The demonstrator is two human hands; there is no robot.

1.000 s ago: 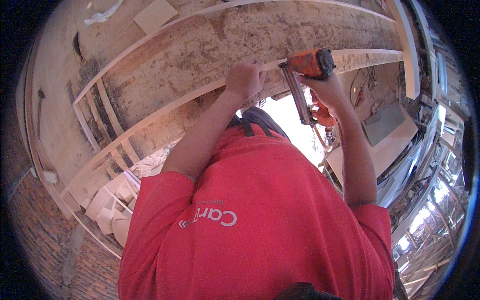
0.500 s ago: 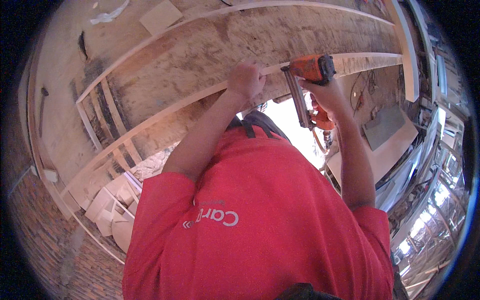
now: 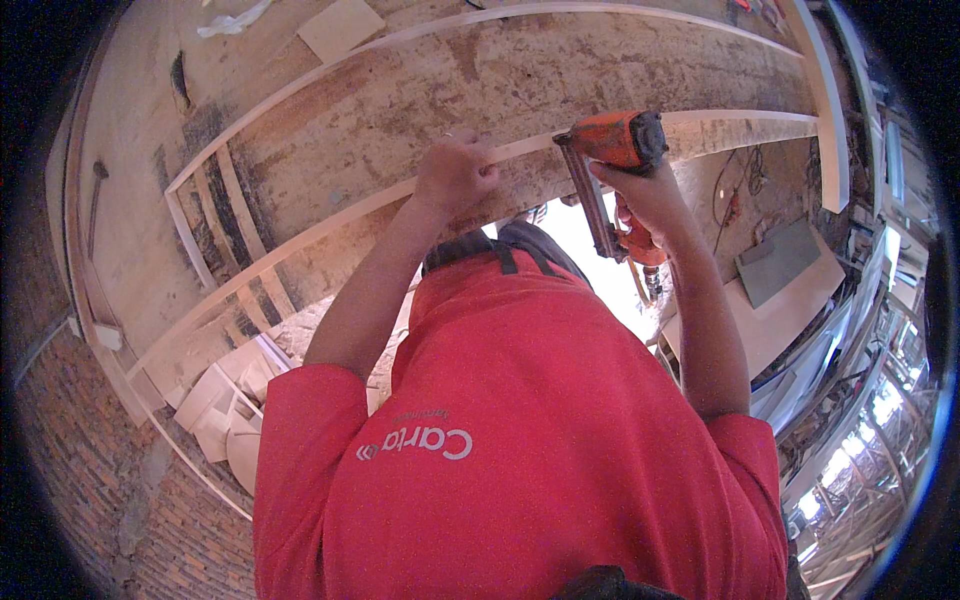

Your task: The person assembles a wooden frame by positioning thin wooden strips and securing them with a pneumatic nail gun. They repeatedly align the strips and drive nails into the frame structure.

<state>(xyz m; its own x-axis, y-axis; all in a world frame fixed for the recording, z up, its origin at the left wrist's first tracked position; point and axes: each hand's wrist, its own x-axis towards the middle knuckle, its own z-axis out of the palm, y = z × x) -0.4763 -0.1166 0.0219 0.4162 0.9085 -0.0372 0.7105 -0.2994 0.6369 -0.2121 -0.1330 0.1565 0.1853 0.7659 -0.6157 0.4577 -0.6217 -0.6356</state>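
Clamping its fingers on a worn orange-and-black nail gun (image 3: 612, 140), the right hand (image 3: 645, 200) sits toward 1 o'clock. At 12, the left hand's (image 3: 455, 172) fingers curl against a narrow, pale wooden strip (image 3: 345, 217) reaching toward 2; I cannot tell whether they grip it.

Right hand (image 3: 648, 198) holding nailer (image 3: 612, 140), left hand (image 3: 455, 175) seemingly gripping slat (image 3: 525, 147)

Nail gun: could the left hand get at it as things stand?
Probably yes: nothing visible blocks the way along the wooden strip from the left hand to the nail gun, which the right hand holds.
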